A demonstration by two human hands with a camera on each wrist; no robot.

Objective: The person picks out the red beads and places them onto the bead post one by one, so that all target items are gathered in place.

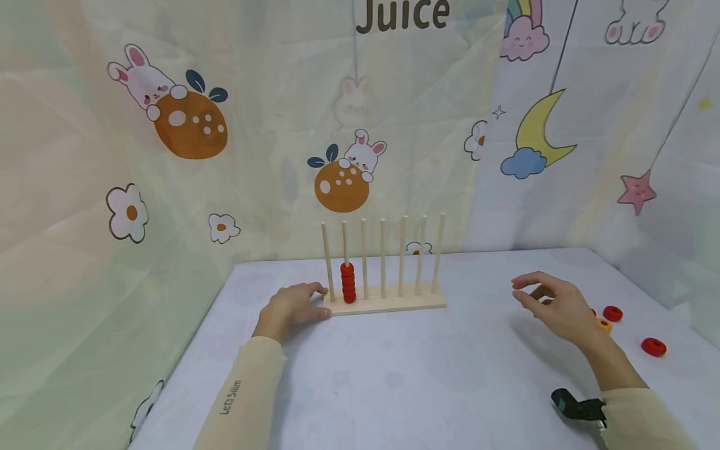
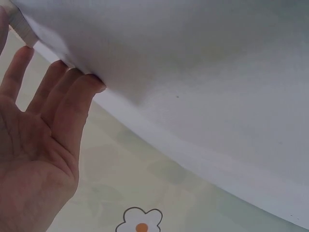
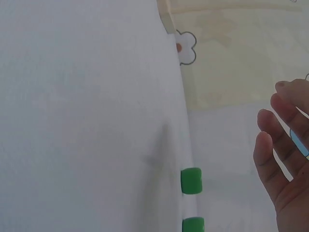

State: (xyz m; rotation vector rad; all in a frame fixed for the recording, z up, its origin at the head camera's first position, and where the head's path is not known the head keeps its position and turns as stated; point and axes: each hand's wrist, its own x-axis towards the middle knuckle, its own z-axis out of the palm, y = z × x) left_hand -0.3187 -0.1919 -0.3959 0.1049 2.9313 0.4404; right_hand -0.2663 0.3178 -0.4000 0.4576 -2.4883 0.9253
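Observation:
A light wooden peg rack point(image 1: 394, 304) with several upright pegs stands on the table. Several red rings point(image 1: 348, 284) are stacked on its second peg from the left. My left hand point(image 1: 289, 309) grips the left end of the rack's base, thumb at the front corner and a finger farther back. In the left wrist view, that hand point(image 2: 46, 130) has its other fingertips down on the table beside the base's corner. Above the table to the right of the rack, my right hand point(image 1: 554, 306) hovers with fingers loosely bent and nothing between them.
Loose red rings point(image 1: 612, 314) and a yellow ring point(image 1: 604, 325) lie beyond my right wrist, with another red ring point(image 1: 654, 347) farther right. Green pieces point(image 3: 191, 181) show in the right wrist view. A printed curtain point(image 1: 270, 156) hangs behind the white table point(image 1: 422, 375).

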